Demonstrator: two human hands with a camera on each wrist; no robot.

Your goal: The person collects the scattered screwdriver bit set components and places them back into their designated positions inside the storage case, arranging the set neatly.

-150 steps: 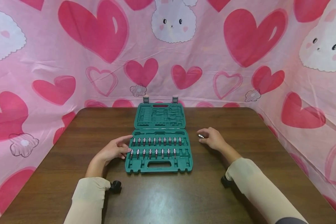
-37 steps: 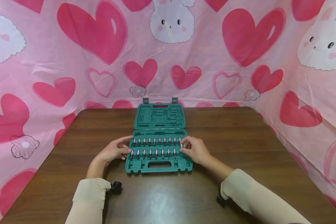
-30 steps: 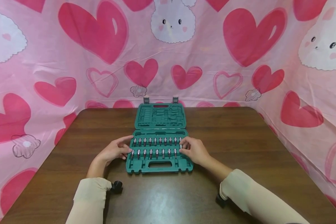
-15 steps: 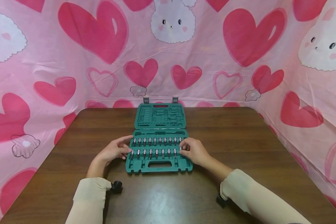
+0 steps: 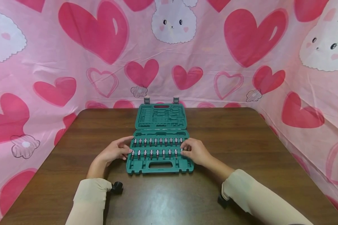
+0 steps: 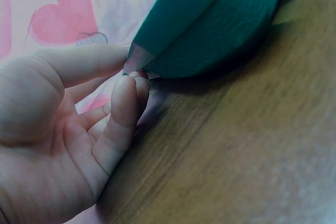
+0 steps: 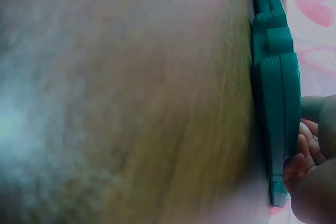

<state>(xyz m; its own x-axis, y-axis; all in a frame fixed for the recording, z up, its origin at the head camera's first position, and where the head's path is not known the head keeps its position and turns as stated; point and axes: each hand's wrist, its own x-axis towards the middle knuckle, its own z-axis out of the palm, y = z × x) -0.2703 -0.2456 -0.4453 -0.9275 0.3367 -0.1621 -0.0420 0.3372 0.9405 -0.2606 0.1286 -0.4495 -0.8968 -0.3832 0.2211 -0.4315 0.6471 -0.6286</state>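
An opened green bit-socket case [image 5: 161,171] lies flat on the table, two rows of shiny bit sockets [image 5: 151,153] in its tray. At the tray's left edge my left hand [image 5: 111,152] grips the side, index finger stretched toward the upper corner and thumb on the rim. The left wrist view shows this hand [image 6: 63,129] against the case corner [image 6: 210,30]. My right hand [image 5: 196,152] pinches a small bit socket [image 5: 181,150] at the right end of the lower row; fingers hide most of it. In the right wrist view, the case wall [image 7: 278,108] hides part of that hand [image 7: 315,169].
The case lid [image 5: 161,117] leans back behind the tray, its two latches [image 5: 176,100] sticking up. Brown wooden tabletop [image 5: 163,197] surrounds the case. A pink cloth with hearts [image 5: 186,75] hangs along the back and sides.
From right of the case, my right hand has come left over the tray with the bit socket, then slightly down to the lower row's right end. My left hand keeps its place.
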